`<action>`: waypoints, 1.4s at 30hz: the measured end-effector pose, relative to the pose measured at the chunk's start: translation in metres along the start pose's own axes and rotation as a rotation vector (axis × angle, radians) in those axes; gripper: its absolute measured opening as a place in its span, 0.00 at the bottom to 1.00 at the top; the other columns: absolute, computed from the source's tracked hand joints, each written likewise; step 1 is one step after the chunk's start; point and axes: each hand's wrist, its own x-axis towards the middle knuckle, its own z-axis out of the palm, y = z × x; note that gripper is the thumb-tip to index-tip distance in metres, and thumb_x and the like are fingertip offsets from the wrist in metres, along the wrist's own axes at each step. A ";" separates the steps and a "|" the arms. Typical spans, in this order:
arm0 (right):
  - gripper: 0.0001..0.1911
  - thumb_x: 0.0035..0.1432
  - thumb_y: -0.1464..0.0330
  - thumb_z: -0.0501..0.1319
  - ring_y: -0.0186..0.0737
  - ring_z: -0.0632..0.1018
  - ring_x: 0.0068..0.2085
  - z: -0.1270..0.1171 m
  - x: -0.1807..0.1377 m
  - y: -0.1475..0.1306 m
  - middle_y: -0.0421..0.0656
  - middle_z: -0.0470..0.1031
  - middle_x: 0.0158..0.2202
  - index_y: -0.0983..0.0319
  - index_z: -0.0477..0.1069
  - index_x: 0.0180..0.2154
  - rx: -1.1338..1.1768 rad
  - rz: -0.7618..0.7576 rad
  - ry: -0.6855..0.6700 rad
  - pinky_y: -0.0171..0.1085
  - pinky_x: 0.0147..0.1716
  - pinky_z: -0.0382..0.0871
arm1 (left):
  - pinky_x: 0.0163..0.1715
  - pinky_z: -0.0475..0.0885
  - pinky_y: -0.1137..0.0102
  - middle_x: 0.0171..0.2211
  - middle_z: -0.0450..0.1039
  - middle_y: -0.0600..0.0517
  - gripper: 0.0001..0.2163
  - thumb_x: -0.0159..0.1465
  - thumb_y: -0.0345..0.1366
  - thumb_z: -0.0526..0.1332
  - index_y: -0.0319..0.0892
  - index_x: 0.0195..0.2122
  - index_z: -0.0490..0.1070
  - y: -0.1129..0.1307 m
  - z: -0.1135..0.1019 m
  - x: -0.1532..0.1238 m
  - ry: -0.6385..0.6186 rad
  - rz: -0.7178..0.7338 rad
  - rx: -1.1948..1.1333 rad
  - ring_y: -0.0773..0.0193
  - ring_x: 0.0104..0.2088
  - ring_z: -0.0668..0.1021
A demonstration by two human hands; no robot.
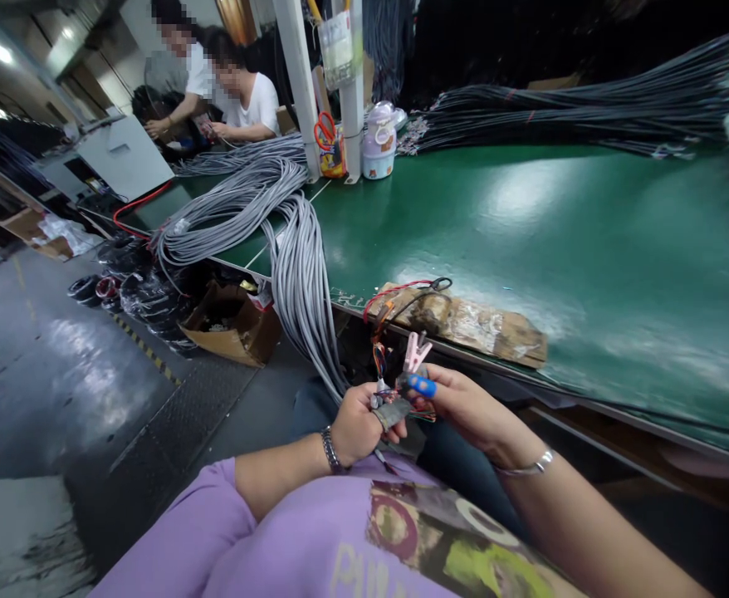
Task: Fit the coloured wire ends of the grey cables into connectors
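In front of my lap, my left hand (358,423) is closed around the end of a grey cable with thin coloured wires (427,414) fanning out past its fingers. Grey tape wraps its thumb. Close against it, my right hand (457,399) pinches among the wires, with dark and blue coverings on its fingers; exactly what lies between the fingertips is hidden. A pink clip (415,353) stands just above the right fingertips, and I cannot tell whether they touch it. More coloured wires (379,359) hang just beyond, near the bench edge.
Grey cables (305,274) drape over the edge of the green bench (495,224). Taped cardboard (464,324) lies along its edge, and black cables (557,116) lie at the back. A purple bottle (380,145) stands by a post. A cardboard box (233,324) sits below; two people work at far left.
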 end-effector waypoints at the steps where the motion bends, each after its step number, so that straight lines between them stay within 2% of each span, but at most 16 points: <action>1: 0.18 0.45 0.56 0.70 0.33 0.69 0.24 0.002 0.000 -0.002 0.40 0.73 0.24 0.63 0.72 0.28 -0.065 -0.003 -0.009 0.33 0.25 0.62 | 0.18 0.65 0.76 0.18 0.70 0.53 0.17 0.52 0.49 0.66 0.38 0.26 0.68 0.001 0.000 0.000 -0.020 -0.009 0.023 0.72 0.17 0.70; 5: 0.16 0.47 0.56 0.69 0.34 0.70 0.21 0.011 -0.001 -0.007 0.39 0.73 0.21 0.62 0.71 0.26 -0.230 0.000 -0.100 0.34 0.23 0.63 | 0.18 0.64 0.75 0.17 0.70 0.52 0.17 0.51 0.47 0.67 0.37 0.22 0.67 0.005 0.000 0.003 -0.169 -0.121 0.105 0.70 0.17 0.70; 8: 0.17 0.45 0.56 0.70 0.34 0.70 0.23 0.011 0.001 -0.002 0.40 0.73 0.22 0.62 0.72 0.25 -0.288 -0.061 -0.066 0.35 0.25 0.64 | 0.16 0.62 0.76 0.17 0.71 0.50 0.17 0.50 0.47 0.66 0.37 0.23 0.67 0.003 -0.004 0.007 -0.231 -0.199 0.134 0.69 0.17 0.71; 12: 0.19 0.49 0.52 0.67 0.36 0.72 0.28 0.000 0.003 0.009 0.42 0.75 0.28 0.62 0.74 0.31 -0.183 -0.101 0.097 0.35 0.30 0.66 | 0.15 0.61 0.77 0.18 0.71 0.51 0.19 0.52 0.51 0.65 0.37 0.26 0.68 0.002 -0.006 0.009 -0.128 -0.154 0.089 0.70 0.16 0.72; 15: 0.23 0.48 0.49 0.65 0.39 0.74 0.31 -0.005 -0.002 0.019 0.45 0.75 0.31 0.62 0.74 0.35 0.006 -0.031 0.106 0.39 0.33 0.69 | 0.14 0.59 0.78 0.18 0.71 0.51 0.20 0.53 0.52 0.63 0.37 0.26 0.68 0.004 -0.004 0.009 0.002 -0.082 0.032 0.70 0.16 0.71; 17: 0.23 0.47 0.49 0.67 0.38 0.72 0.30 -0.002 -0.007 0.026 0.43 0.73 0.29 0.62 0.74 0.35 0.032 -0.036 0.110 0.39 0.33 0.68 | 0.15 0.59 0.78 0.18 0.71 0.51 0.19 0.53 0.52 0.63 0.37 0.23 0.67 0.005 -0.002 0.009 0.058 -0.047 0.014 0.71 0.17 0.71; 19: 0.19 0.46 0.53 0.69 0.36 0.70 0.28 0.005 -0.012 0.030 0.41 0.71 0.27 0.61 0.73 0.33 -0.020 -0.111 0.187 0.38 0.31 0.67 | 0.16 0.60 0.78 0.18 0.71 0.50 0.19 0.53 0.52 0.63 0.38 0.22 0.67 0.005 -0.001 0.009 0.069 -0.026 0.013 0.71 0.17 0.72; 22: 0.16 0.48 0.55 0.68 0.36 0.69 0.27 0.016 -0.015 0.028 0.40 0.70 0.24 0.60 0.71 0.28 -0.082 -0.194 0.288 0.38 0.30 0.66 | 0.18 0.62 0.77 0.20 0.72 0.49 0.21 0.54 0.53 0.63 0.37 0.23 0.68 0.003 -0.002 0.009 -0.009 -0.041 0.038 0.69 0.19 0.73; 25: 0.17 0.47 0.54 0.68 0.36 0.68 0.25 0.021 -0.010 0.020 0.40 0.70 0.22 0.60 0.70 0.26 -0.157 -0.184 0.239 0.38 0.27 0.65 | 0.20 0.66 0.75 0.21 0.73 0.48 0.21 0.50 0.54 0.66 0.36 0.24 0.70 0.001 -0.005 0.008 -0.128 -0.100 0.067 0.68 0.19 0.74; 27: 0.17 0.46 0.53 0.68 0.36 0.68 0.24 0.021 -0.005 0.016 0.40 0.71 0.22 0.60 0.70 0.26 -0.226 -0.181 0.210 0.37 0.25 0.65 | 0.21 0.67 0.74 0.20 0.73 0.49 0.21 0.49 0.53 0.67 0.36 0.25 0.70 -0.001 -0.006 0.008 -0.142 -0.107 0.074 0.67 0.19 0.74; 31: 0.18 0.46 0.52 0.68 0.37 0.69 0.26 0.018 0.002 0.016 0.41 0.72 0.24 0.60 0.71 0.27 -0.322 -0.218 0.282 0.38 0.28 0.65 | 0.19 0.65 0.75 0.20 0.73 0.49 0.20 0.52 0.52 0.65 0.36 0.25 0.69 -0.001 -0.006 0.006 0.003 -0.047 -0.006 0.68 0.19 0.74; 34: 0.19 0.45 0.51 0.68 0.36 0.67 0.25 0.016 0.002 0.020 0.40 0.69 0.22 0.61 0.70 0.25 -0.338 -0.216 0.324 0.36 0.27 0.63 | 0.17 0.64 0.76 0.19 0.73 0.50 0.20 0.51 0.51 0.66 0.37 0.24 0.68 0.001 -0.004 0.005 0.099 -0.053 -0.096 0.69 0.18 0.73; 38: 0.21 0.45 0.51 0.68 0.34 0.64 0.24 0.015 -0.004 0.020 0.39 0.66 0.20 0.60 0.67 0.22 -0.311 -0.206 0.328 0.35 0.24 0.61 | 0.17 0.63 0.76 0.19 0.73 0.50 0.20 0.50 0.52 0.66 0.37 0.25 0.67 0.002 -0.003 0.005 0.140 -0.062 -0.164 0.69 0.17 0.72; 42: 0.19 0.46 0.52 0.67 0.35 0.67 0.25 0.017 -0.005 0.013 0.40 0.69 0.22 0.61 0.68 0.24 -0.278 -0.199 0.281 0.36 0.26 0.63 | 0.16 0.63 0.76 0.18 0.72 0.51 0.20 0.49 0.51 0.67 0.37 0.24 0.67 0.001 -0.003 0.005 0.142 -0.062 -0.167 0.69 0.16 0.72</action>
